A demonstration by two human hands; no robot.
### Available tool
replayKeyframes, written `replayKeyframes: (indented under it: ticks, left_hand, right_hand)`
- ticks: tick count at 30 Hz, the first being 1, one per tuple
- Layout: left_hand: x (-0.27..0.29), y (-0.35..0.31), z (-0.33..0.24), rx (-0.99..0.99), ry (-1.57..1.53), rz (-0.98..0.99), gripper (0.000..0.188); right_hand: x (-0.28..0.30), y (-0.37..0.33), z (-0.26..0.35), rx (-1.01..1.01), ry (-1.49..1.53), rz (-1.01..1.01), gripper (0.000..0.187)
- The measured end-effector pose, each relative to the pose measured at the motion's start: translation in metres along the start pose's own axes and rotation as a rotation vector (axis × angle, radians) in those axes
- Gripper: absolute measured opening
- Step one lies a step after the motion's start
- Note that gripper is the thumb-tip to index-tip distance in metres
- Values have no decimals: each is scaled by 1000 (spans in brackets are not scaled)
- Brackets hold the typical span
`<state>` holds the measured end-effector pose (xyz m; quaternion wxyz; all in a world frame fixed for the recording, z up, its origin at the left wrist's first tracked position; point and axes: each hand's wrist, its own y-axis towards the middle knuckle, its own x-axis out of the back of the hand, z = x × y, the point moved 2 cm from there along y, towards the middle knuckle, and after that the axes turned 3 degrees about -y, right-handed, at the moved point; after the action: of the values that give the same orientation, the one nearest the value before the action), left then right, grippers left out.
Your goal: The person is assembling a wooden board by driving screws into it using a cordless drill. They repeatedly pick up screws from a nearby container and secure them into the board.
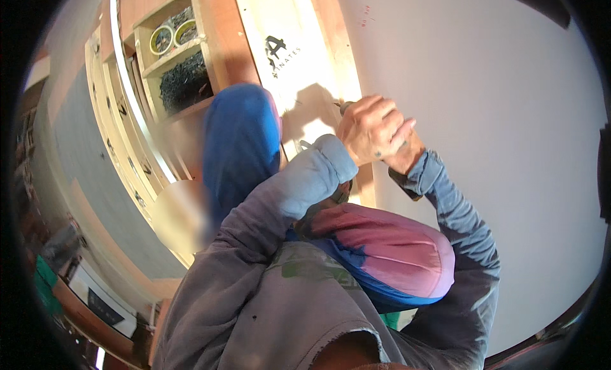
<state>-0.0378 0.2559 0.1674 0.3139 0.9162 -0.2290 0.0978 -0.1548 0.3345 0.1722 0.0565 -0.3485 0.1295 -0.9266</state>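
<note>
Both my hands are closed together over the edge of a pale wooden plank (324, 26), beside a large white board. My left hand (370, 129) lies across the front with its fingers curled. From its far side pokes a small tool with a dark pointed tip (341, 107); the rest is hidden in the grip. My right hand (406, 155) is behind and below, pressed against the left, its fingers mostly covered. Whether it also grips the tool I cannot tell. The tip is close to the plank, where shadows of my hands fall.
The white board (484, 115) spreads across the right. At the upper left, a wooden box (167, 63) holds two round tubs (161, 40) and a heap of small dark fasteners (184, 83). My bent knees (242, 128) flank the work. A long pale strip (130, 96) runs along the left.
</note>
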Motion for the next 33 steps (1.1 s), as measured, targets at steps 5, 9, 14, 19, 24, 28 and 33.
replayKeyframes:
  ticks: [5,9,14,19,24,28,33]
  left_hand:
    - [2,-7,5,-19,-84,-70,19]
    - [2,10,20,60,-160,-73,17]
    - [10,13,21,37,-143,-103,24]
    - [1,15,26,41,-234,-92,19]
    - [0,10,27,11,-294,-58,18]
    - [8,21,26,68,-340,-9,19]
    - [0,18,28,67,-336,82,16]
  right_hand:
    - [-2,3,3,50,-142,47,21]
    - [6,21,5,-2,-123,111,20]
    - [10,27,24,13,1,118,17]
    - [7,16,6,-23,-93,187,17]
    - [9,10,10,-69,-65,234,21]
    - [6,6,12,-94,-41,244,20]
    - [-3,0,3,-96,-46,180,18]
